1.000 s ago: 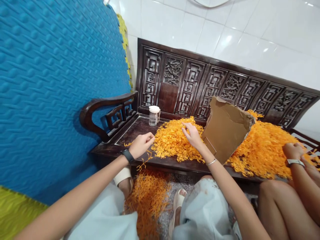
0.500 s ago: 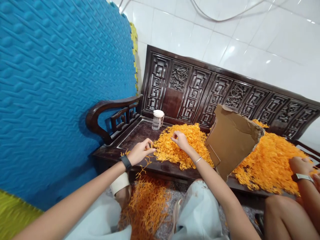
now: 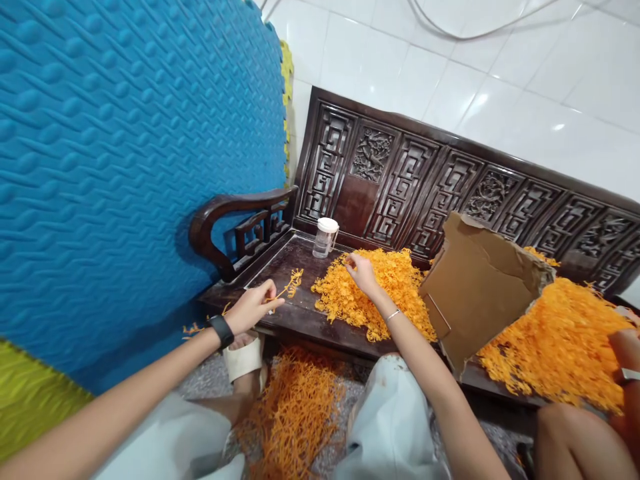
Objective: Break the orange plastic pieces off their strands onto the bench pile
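Observation:
My left hand (image 3: 253, 307), with a dark watch strap at the wrist, pinches a thin orange branched sprig (image 3: 295, 283). The sprig's curly tip points up and right over the wooden bench seat (image 3: 300, 321). My right hand (image 3: 362, 274), wearing a thin bracelet, hovers at or just over the upper left of a heap of small orange curly pieces (image 3: 400, 313). Its fingers are drawn together, and whatever they hold is too small to make out. More orange stems (image 3: 203, 328) stick out past my left wrist, partly hidden behind it.
A clear cup with a white lid (image 3: 325, 238) stands behind the heap. Cardboard (image 3: 483, 293) separates it from a larger orange heap (image 3: 565, 340), where a co-worker's hand (image 3: 627, 347) is. Orange stems (image 3: 305, 407) lie piled below the bench. Blue matting (image 3: 125, 167) is left.
My left hand has moved left and away from the heap, and the sprig now shows at its fingertips. My right hand stays over the heap. The view has shifted slightly.

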Motion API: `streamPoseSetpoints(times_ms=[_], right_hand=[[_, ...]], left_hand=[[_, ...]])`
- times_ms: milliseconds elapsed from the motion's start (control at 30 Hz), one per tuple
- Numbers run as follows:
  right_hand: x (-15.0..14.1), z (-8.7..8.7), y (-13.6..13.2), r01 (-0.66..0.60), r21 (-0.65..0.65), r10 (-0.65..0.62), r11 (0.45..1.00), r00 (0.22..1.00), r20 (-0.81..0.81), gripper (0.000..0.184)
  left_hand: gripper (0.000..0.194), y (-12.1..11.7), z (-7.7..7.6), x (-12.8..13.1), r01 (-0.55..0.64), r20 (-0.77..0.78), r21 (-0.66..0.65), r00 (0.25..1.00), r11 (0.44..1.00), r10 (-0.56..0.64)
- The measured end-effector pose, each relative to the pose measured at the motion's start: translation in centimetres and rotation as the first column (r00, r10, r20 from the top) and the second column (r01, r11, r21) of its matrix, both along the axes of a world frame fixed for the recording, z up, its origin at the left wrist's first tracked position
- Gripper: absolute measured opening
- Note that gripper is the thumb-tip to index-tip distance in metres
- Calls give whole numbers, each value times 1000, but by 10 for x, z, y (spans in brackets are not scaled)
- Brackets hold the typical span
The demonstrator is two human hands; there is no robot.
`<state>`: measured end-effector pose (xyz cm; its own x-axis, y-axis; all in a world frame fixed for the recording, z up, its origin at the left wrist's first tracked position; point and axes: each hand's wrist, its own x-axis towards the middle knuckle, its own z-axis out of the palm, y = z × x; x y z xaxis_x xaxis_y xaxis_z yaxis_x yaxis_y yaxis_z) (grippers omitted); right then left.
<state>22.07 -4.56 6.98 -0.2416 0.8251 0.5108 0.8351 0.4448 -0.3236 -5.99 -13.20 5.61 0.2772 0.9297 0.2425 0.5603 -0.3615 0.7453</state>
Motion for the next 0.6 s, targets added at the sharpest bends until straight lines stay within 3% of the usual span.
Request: streamPoseSetpoints(times_ms=[167,300,600], right_hand=[[5,-7,3,6,-39,-2,999,995,103,9],[10,-11,8,27,-69,-18,997,991,136,8],[11,-12,7,-2,-89,7,996,998,55,13]], left_hand=[[24,-1,1,-1,-40,5,60,999,997,40],[24,-3,5,1,-8,148,1,989,1000,8],[18,-3,11,8,-30,277,59,961,998,12]])
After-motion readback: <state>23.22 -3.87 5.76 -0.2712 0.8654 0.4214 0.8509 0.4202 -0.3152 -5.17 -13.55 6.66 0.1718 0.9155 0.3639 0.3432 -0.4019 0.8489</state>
